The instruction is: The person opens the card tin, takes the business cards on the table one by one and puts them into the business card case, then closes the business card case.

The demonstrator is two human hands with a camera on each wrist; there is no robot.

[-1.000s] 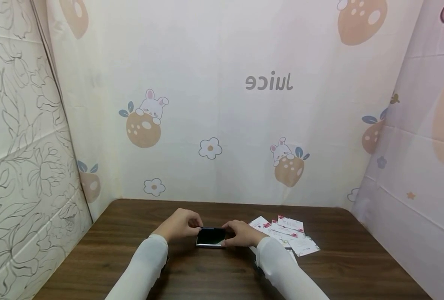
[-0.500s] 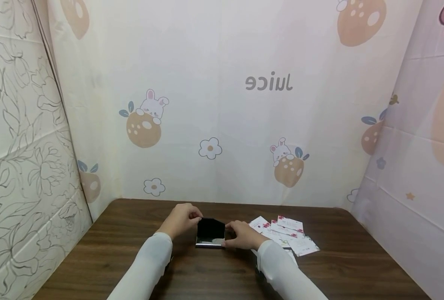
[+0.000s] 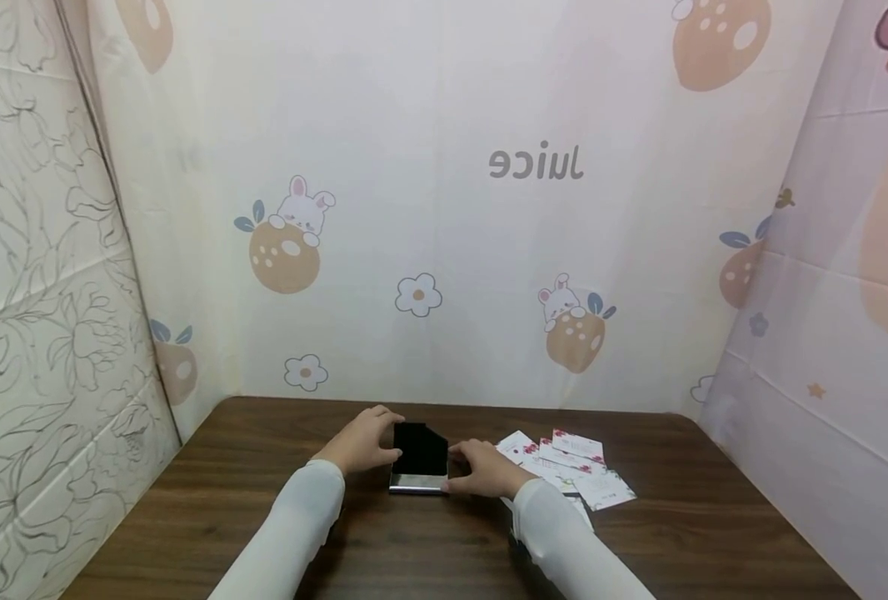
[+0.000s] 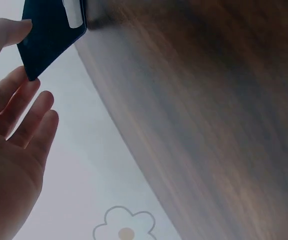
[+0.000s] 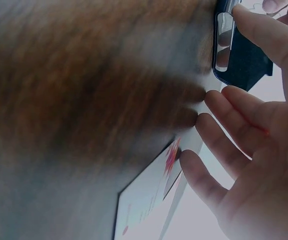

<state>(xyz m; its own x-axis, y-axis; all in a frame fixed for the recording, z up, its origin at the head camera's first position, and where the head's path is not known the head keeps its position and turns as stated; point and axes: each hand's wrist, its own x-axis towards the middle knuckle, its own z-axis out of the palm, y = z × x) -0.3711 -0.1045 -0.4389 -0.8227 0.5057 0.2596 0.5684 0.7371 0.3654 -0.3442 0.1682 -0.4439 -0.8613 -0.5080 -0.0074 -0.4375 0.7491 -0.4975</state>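
In the head view a business card case (image 3: 420, 454) with a black inside and a silver strip along its front stands on the table, its lid raised. My left hand (image 3: 357, 442) pinches the raised lid (image 4: 48, 40) at its left edge, thumb on the dark face and index finger at the corner. From the right, my right hand (image 3: 487, 469) steadies the base, thumb at the front corner and fingers at the side. The right wrist view has that thumb (image 5: 259, 27) against the case's silver edge. Several white cards (image 3: 605, 490) with red floral print lie fanned beside the right hand.
The dark wood table (image 3: 249, 517) extends around both hands. Behind it hangs a pale curtain (image 3: 444, 208) printed with rabbits and fruit, and a floral curtain (image 3: 47, 333) borders the left side.
The case's lid has swung up from nearly flat to raised, lifted by my left hand, which moved slightly up and away. My right hand has stayed at the case's right side.
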